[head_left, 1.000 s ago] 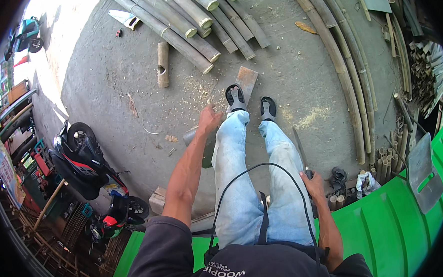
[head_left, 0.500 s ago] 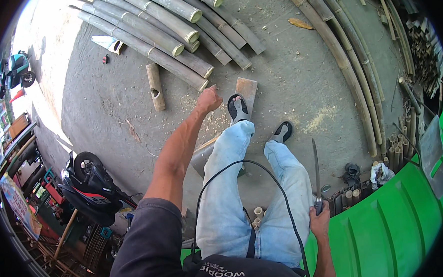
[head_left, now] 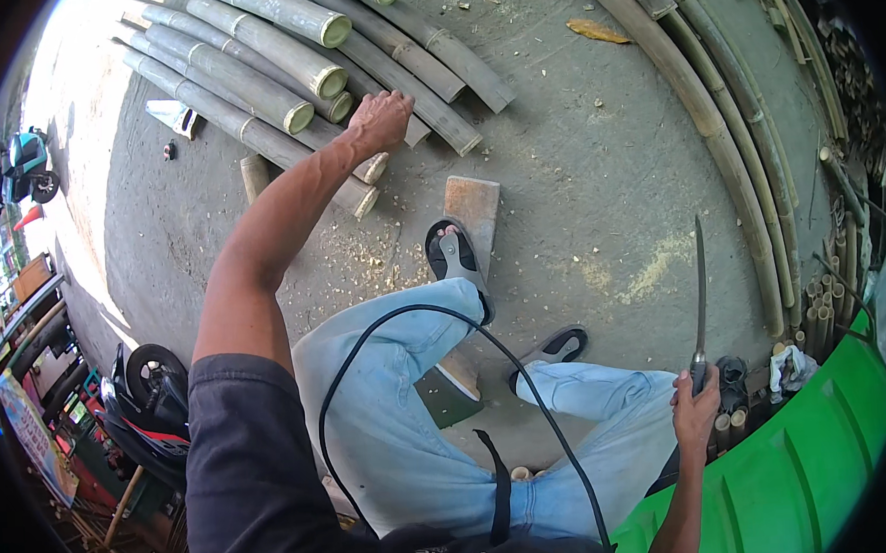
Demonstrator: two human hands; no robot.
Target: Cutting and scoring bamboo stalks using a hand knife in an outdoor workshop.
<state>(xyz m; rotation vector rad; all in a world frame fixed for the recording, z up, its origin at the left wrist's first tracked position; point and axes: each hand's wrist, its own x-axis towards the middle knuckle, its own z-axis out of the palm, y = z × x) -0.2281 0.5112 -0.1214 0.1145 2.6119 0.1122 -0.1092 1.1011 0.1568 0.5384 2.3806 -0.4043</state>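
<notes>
My left hand (head_left: 382, 121) reaches forward over the cut ends of several bamboo poles (head_left: 242, 82) lying side by side on the ground. Its fingers are curled; their tips, and whatever they may hold, are hidden beneath the hand. Low on the right, my right hand (head_left: 695, 411) grips the dark handle of a saw (head_left: 702, 288). The long, narrow, slightly curved blade points up and away; its teeth are too fine to see. My sandalled left foot rests at the near end of a flat block (head_left: 472, 208).
Long bamboo poles (head_left: 711, 127) curve along the right. Sawdust (head_left: 658, 265) lies on the concrete. A green ribbed panel (head_left: 774, 479) stands at lower right, near short bamboo pieces (head_left: 821, 307). A black cable (head_left: 455, 309) loops across my legs. Parked motorbikes (head_left: 150, 412) are at left.
My left hand has moved forward and left, from near the closest pole end to above the poles. My right hand has shifted up and right with the saw. My legs have spread apart.
</notes>
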